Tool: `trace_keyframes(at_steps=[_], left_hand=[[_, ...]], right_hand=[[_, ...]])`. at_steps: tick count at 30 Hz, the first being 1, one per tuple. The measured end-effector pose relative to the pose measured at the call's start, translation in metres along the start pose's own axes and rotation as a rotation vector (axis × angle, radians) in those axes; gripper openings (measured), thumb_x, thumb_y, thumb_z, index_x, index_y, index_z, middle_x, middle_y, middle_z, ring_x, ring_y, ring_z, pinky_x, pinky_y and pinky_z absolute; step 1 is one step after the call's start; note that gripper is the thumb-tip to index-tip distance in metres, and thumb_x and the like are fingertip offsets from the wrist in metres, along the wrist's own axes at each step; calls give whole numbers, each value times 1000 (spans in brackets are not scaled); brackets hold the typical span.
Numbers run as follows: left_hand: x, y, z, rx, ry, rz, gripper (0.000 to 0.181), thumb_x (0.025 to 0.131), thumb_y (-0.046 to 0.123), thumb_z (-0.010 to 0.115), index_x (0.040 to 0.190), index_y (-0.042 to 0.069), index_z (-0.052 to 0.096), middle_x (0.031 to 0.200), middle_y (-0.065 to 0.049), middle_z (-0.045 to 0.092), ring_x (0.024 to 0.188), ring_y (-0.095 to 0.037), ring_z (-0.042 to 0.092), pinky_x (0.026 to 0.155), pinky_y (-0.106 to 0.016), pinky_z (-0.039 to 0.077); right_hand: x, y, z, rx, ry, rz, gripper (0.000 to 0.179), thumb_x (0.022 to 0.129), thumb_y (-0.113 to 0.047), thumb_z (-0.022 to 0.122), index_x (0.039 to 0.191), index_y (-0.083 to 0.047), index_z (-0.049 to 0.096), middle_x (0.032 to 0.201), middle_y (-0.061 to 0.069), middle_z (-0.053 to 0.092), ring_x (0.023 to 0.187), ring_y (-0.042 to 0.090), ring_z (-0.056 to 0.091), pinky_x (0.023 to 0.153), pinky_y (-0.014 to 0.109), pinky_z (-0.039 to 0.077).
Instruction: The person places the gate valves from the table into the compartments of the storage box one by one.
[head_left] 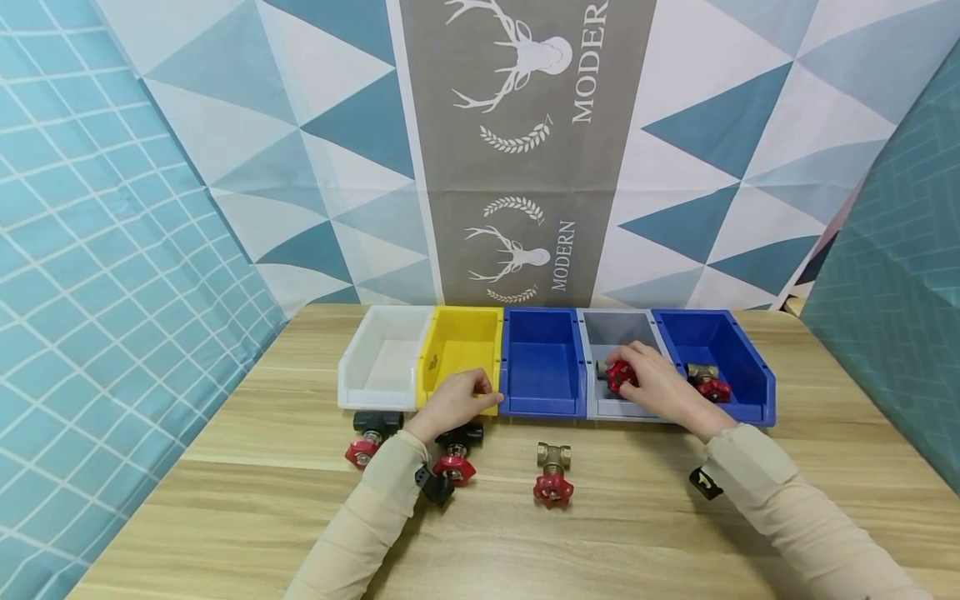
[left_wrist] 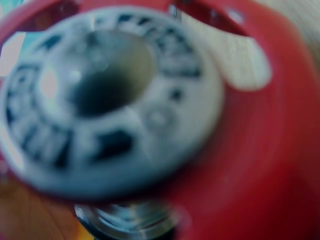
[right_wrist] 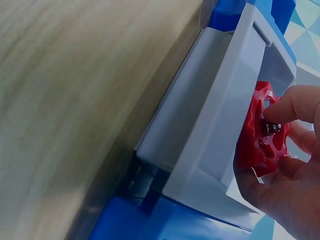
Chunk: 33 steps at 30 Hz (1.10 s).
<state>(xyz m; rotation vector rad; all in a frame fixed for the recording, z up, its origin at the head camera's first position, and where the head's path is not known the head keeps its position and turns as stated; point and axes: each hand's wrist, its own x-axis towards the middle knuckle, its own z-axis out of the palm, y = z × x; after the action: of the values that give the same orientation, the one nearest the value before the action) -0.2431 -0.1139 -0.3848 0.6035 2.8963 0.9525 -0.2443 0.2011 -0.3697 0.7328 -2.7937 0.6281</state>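
Note:
My right hand [head_left: 651,382] reaches into the grey bin [head_left: 619,327] and grips a gate valve by its red handwheel [head_left: 622,377]. In the right wrist view, thumb and fingers curl round this handwheel [right_wrist: 262,132] just behind the bin's front wall [right_wrist: 220,107]. My left hand [head_left: 457,402] hovers over the front edge of the yellow bin [head_left: 465,329], fingers loosely bent with nothing in them. Beneath the left wrist lies a black-bodied valve [head_left: 454,469] with a red wheel. Another valve's wheel [left_wrist: 260,150] fills the left wrist view, blurred and very close.
A white bin [head_left: 384,354] and a blue bin [head_left: 543,362] flank the yellow one. The right-end blue bin [head_left: 693,332] contains a brass valve [head_left: 708,385]. On the wooden table [head_left: 600,533] lie another brass valve [head_left: 553,477] and a black-bodied valve [head_left: 367,442].

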Motion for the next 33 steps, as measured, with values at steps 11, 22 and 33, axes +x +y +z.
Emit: trace_keyframes(at_steps=[11,22,33], left_hand=[[0,-1,1,7,2,3,22,85,33,63,78,13,54,67,2,51,61,-14,46,57,-25,37],[0,-1,1,6,3,4,22,85,32,63,78,13,54,67,2,51,61,-14,46,57,-25,36],[1,-2,0,8,-1,9,22,85,32,63,78,13,54,67,2,51,60,-13,46,56,-24,36]], right_hand=[[0,1,10,-7,18,-42,28,74,3,58,101,-3,61,108,15,58,96,31,49,81,46,42],[-2,5,17,-14,29,-61,23,75,7,55,94,-3,64,99,12,60,95,30,54,81,45,43],[-2,1,15,-11,-5,-1,24,79,4,52,99,-3,63,107,16,60,103,33,54,87,48,42]])
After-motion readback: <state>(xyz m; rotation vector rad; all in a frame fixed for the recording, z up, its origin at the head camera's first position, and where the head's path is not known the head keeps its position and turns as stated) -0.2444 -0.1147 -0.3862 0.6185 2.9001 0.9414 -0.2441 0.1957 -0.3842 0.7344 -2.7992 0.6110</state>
